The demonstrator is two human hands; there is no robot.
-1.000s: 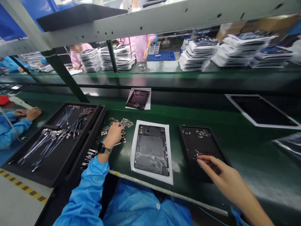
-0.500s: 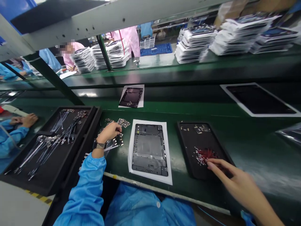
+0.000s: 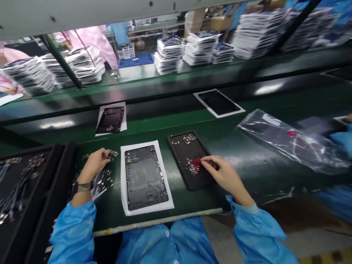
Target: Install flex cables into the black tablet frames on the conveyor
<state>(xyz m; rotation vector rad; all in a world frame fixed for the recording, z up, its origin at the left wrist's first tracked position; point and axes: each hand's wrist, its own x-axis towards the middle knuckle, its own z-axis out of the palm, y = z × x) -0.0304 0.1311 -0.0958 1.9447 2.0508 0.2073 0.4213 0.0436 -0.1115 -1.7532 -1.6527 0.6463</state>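
A dark tablet back frame lies on a white sheet in front of me on the green bench. My left hand, a watch on its wrist, rests with curled fingers on a scatter of small metal parts left of the sheet, pinching one. My right hand reaches onto a black tray right of the frame, with fingertips pinched at a heap of tiny red and white pieces.
A black parts tray stands at far left. A second frame on paper and another dark panel lie on the belt beyond. A clear plastic bag lies at right. Stacks of packed units line the far shelf; people in pink stand behind.
The view has swung right. My right hand has moved forward onto the black tray and closed its fingertips at the red pieces. My left hand stays on the metal parts.
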